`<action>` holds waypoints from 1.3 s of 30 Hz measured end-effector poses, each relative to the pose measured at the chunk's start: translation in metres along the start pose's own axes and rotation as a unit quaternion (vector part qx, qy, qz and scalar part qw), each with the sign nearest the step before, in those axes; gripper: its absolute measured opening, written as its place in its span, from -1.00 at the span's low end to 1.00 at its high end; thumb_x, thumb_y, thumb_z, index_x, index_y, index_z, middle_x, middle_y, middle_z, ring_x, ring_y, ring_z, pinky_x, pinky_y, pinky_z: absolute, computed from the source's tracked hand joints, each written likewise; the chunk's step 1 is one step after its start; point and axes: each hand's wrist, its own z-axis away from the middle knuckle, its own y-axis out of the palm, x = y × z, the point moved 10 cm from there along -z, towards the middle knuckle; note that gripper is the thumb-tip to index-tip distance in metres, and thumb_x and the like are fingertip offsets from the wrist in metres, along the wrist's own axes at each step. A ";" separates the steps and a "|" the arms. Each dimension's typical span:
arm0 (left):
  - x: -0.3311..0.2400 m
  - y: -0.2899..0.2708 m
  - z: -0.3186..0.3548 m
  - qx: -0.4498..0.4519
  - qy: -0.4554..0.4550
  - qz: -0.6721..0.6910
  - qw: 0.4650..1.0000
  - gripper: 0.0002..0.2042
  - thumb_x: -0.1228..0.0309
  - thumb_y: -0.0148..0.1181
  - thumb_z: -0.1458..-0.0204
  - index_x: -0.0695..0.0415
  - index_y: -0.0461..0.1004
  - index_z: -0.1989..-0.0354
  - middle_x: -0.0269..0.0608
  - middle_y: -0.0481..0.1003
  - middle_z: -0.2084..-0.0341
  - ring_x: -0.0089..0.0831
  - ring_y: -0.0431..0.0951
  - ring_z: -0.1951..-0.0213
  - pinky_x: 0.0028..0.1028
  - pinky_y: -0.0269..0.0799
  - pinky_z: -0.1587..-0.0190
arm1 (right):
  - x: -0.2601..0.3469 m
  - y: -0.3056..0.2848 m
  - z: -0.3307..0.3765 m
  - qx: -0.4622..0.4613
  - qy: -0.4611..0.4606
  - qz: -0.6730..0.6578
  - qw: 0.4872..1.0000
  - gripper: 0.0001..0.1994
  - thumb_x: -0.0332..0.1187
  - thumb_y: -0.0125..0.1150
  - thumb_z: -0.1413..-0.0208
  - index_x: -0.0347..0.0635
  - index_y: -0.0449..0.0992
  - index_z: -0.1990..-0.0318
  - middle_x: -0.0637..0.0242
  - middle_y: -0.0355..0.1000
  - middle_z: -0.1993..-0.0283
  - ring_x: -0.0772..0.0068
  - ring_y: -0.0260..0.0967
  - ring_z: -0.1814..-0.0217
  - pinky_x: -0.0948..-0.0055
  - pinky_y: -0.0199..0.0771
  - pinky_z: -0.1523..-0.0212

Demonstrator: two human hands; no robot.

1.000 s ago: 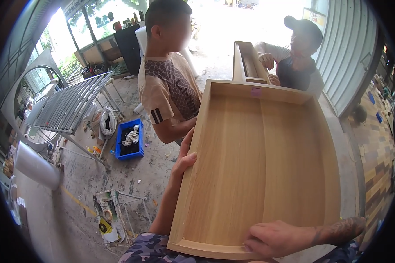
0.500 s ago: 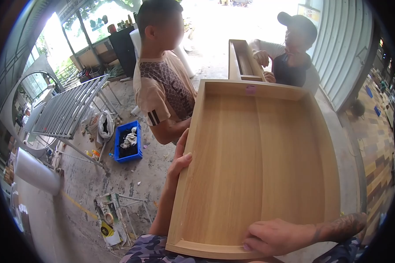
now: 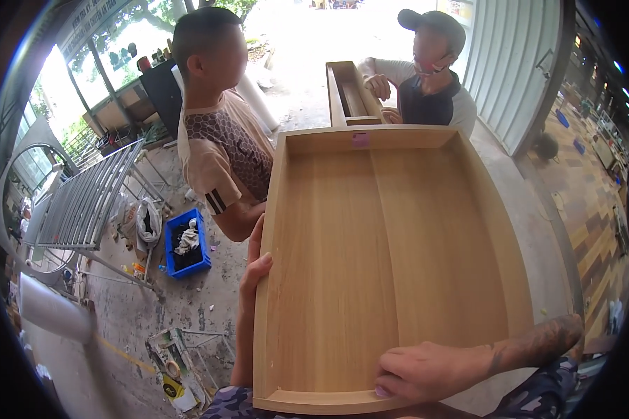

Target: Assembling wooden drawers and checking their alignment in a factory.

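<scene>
A shallow wooden drawer box (image 3: 328,265) with low walls lies tilted across my lap, its open side toward me. My left hand (image 3: 256,269) grips its left wall, thumb on the rim and the other fingers mostly hidden outside. Inside the near end, my right hand (image 3: 426,370) rests with curled fingers on the bottom panel beside the near wall. A small purplish bit shows at its fingertips; what it is cannot be made out. A purple patch (image 3: 360,140) is on the inner face of the far wall.
Close on the left stands a person (image 3: 220,150); another person in a cap (image 3: 430,91) handles a narrow wooden box (image 3: 337,94) beyond the drawer. Leftward are a blue crate (image 3: 201,241) with cloth, a metal rack (image 3: 91,195) and a low stand (image 3: 175,363).
The whole scene has shifted left in the picture as my view turned rightward. Both hands keep nearly the same places on the drawer box.
</scene>
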 end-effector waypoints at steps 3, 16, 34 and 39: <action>0.001 -0.005 -0.006 0.142 0.080 0.103 0.981 -0.08 0.16 0.18 -0.01 0.17 -0.01 -0.58 -0.04 0.10 -0.53 -0.18 0.12 -0.53 -0.18 0.05 -0.52 | 0.008 0.002 0.002 -0.003 -0.014 0.003 1.000 -0.74 -0.13 0.19 -0.36 -0.15 0.53 0.11 0.08 0.51 0.13 -0.08 0.54 0.06 0.13 0.60 0.07; -0.003 -0.011 0.008 0.034 0.018 0.000 0.999 -0.12 0.20 0.17 -0.07 0.16 -0.03 -0.59 -0.02 0.10 -0.52 -0.18 0.13 -0.52 -0.20 0.07 -0.51 | 0.018 -0.080 0.006 -0.168 -0.054 -0.068 0.982 -0.89 -0.45 0.17 -0.39 -0.31 0.47 0.07 0.15 0.61 0.15 0.32 0.64 0.21 0.37 0.66 0.14; -0.004 -0.014 0.001 0.033 0.028 -0.038 0.998 -0.07 0.10 0.18 -0.01 0.13 -0.01 -0.59 0.00 0.08 -0.53 -0.17 0.08 -0.54 -0.18 0.00 -0.54 | 0.017 -0.009 -0.007 0.142 -0.054 -0.063 0.986 -0.74 -0.20 0.18 -0.41 -0.17 0.58 -0.03 0.16 0.63 0.12 0.13 0.60 0.13 0.29 0.57 0.10; 0.002 -0.017 -0.002 0.031 0.020 -0.031 0.999 -0.06 0.11 0.19 0.00 0.14 -0.01 -0.59 0.01 0.09 -0.52 -0.17 0.11 -0.53 -0.17 0.02 -0.53 | 0.015 -0.009 -0.006 0.143 -0.058 -0.082 0.985 -0.74 -0.19 0.19 -0.41 -0.16 0.60 -0.03 0.18 0.64 0.13 0.17 0.60 0.14 0.33 0.57 0.10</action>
